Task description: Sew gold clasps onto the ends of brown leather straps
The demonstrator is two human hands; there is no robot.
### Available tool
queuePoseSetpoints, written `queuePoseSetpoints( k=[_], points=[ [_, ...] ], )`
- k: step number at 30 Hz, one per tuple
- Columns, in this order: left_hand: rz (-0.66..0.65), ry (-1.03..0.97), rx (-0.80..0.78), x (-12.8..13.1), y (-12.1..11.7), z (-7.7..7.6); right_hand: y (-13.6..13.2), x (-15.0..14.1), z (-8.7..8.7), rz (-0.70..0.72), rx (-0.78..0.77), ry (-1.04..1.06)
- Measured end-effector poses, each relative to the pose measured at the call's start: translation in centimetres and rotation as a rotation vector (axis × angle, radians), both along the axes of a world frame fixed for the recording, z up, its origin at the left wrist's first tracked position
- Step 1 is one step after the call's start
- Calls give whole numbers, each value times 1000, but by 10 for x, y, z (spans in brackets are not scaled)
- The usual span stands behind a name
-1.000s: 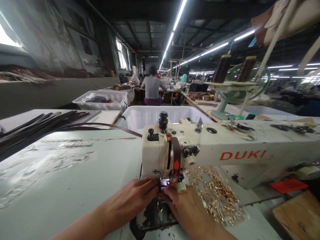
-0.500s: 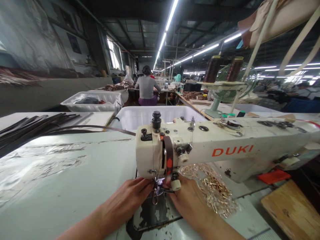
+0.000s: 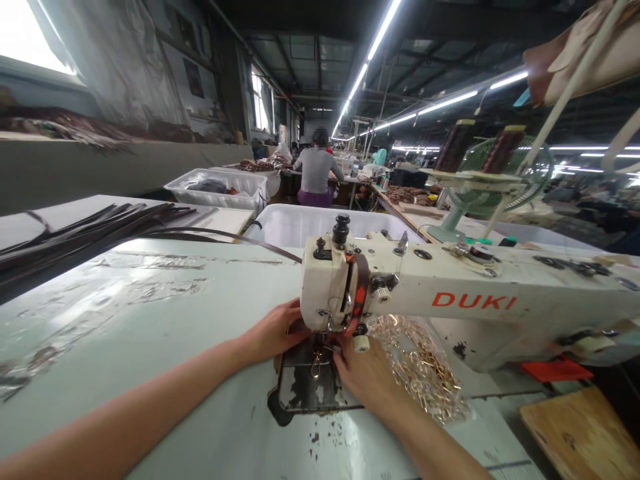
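Two hands, left and right, pinched one small clasp piece under one sewing machine head; grip partly hidden

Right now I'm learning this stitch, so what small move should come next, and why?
Probably ease the strap forward under the needle: both the left hand and right hand pinch it at the machine head, clasp hanging in front.

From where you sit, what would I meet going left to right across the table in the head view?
Dark leather straps → left hand → small gold clasp → right hand → bag of gold metal clasps → orange-red flat piece → wooden board.
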State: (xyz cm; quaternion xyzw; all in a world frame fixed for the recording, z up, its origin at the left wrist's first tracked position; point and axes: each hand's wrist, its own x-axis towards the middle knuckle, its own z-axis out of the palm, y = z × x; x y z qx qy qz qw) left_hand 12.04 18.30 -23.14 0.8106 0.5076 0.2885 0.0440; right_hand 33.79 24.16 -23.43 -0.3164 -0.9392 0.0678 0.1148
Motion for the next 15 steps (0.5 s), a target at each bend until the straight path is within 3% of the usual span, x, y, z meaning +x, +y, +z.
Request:
queuePoseSetpoints(
  k=[6,10,15],
  points=[
    [-99,158,28,3,5,2,-5,10,8,28,-21,66],
    [-101,251,43,2,3,1,-20,15,10,293,166,-8],
    [-78,323,79,6,0,2,-27,-3,21,569,461,-258]
  ],
)
